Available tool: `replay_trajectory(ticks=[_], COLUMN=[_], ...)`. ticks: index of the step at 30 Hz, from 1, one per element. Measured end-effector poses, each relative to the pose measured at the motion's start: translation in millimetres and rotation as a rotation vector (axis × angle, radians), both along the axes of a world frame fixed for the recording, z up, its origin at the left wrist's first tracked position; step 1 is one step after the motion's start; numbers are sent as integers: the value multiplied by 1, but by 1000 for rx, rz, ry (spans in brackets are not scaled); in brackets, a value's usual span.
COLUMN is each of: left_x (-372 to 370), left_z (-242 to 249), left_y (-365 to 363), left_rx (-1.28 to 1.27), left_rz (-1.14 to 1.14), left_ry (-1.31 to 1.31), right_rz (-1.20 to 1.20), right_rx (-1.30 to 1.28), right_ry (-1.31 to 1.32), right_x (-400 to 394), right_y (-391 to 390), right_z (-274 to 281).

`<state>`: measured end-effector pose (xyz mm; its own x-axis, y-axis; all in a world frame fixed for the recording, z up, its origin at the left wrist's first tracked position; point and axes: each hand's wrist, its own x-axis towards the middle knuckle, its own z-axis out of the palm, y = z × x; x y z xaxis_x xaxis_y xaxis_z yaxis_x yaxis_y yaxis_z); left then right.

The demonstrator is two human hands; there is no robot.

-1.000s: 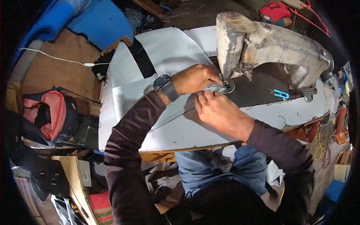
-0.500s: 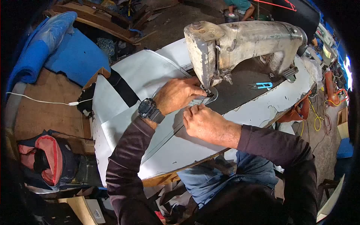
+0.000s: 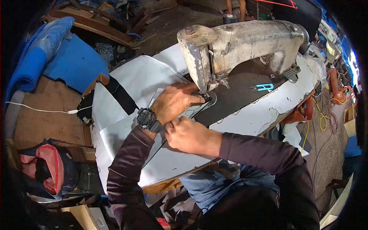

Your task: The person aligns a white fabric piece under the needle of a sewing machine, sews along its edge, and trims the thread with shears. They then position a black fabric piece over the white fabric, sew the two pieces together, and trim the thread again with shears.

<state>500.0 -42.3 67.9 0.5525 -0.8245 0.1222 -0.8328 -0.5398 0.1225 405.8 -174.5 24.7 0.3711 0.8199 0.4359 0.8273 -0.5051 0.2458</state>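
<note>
My left hand, with a black watch on its wrist, lies over a white sheet of material. Its fingers stretch flat toward the needle area of an old, worn sewing machine. Closer to me, my right hand is closed with curled fingers beside the left wrist, over the material's dark-lined edge. What its fingertips pinch is hidden. A black strip lies across the sheet on the left. Blue thread snips rest on the dark machine bed below the arm.
The white table top has a chipped edge. A rolled blue mat and an open bag with red lining are at the left. A white cord runs toward the table. Another person's legs show at the back.
My right hand has moved left and toward me, from near the needle to beside my left wrist. My left hand stays by the needle. The person behind has changed from bent to straight legs.
</note>
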Motion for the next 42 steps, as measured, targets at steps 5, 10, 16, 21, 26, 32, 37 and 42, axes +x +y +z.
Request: replay_trajectory(ticks=[5, 10, 16, 21, 26, 32, 37, 42], left_x=[4, 2, -2, -4, -4, -5, -5, -16], left_z=[-15, -14, -14, -14, -14, -15, -13, -13], left_y=[0, -2, -3, -4, -4, -5, -6, -12], left_rx=[-32, -27, 14, 9, -6, -24, -15, -60], left_rz=[-108, -97, -91, -80, -95, -103, -76, -40], left_ry=[-239, -233, -232, -212, -230, -257, -207, -165], right_rz=[14, 23, 33, 72, 69, 77, 84, 56], right_rx=[74, 60, 80, 136, 159, 176, 170, 118], right_ry=[133, 136, 163, 88, 74, 60, 68, 163], right_x=[-16, -19, -21, -18, -20, -21, -23, -36], right_y=[-15, -15, -17, -18, -20, -20, -25, -44], right_z=[-7, -13, -11, -14, -15, -18, -17, -9])
